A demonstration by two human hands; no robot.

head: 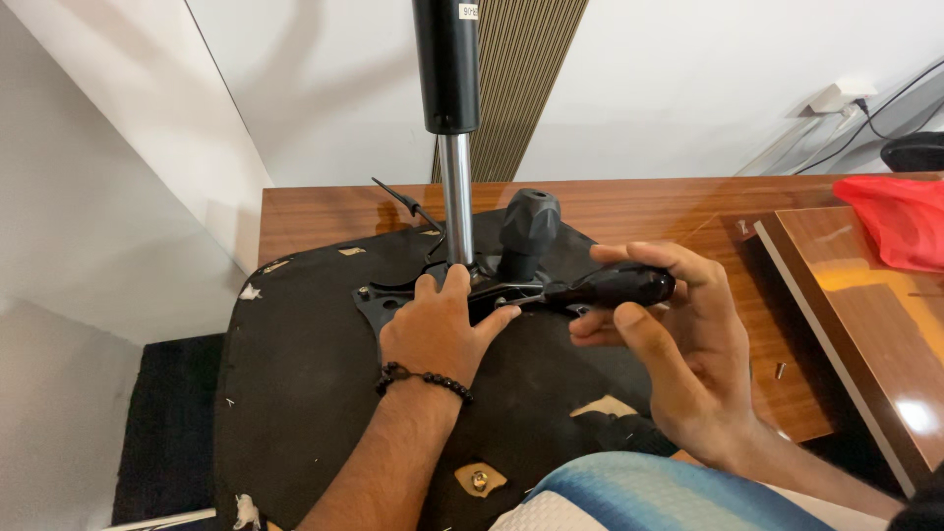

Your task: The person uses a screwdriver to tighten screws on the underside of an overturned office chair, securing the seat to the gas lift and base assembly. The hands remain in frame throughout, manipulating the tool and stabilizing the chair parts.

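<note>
The left hand (440, 329) lies flat and open on the black metal plate (393, 300) that is fixed to the underside of a chair seat (305, 383). Its fingers are spread a little and press down on the plate, just beside the shiny metal pole (456, 197) that stands up from the middle. It grips nothing. A string of dark beads (423, 378) goes around that wrist. The right hand (678, 344) is closed around the black handle of a screwdriver (615, 287). The fingers curl over the top of the handle and the thumb sits under it. The screwdriver lies sideways, with its tip pointing left at the plate, close to the left hand's fingers. A round black knob (529, 224) stands on the plate right behind the tool. The seat lies upside down on a brown wooden table (629, 202). A red bag (900, 221) rests far off at the right edge.
</note>
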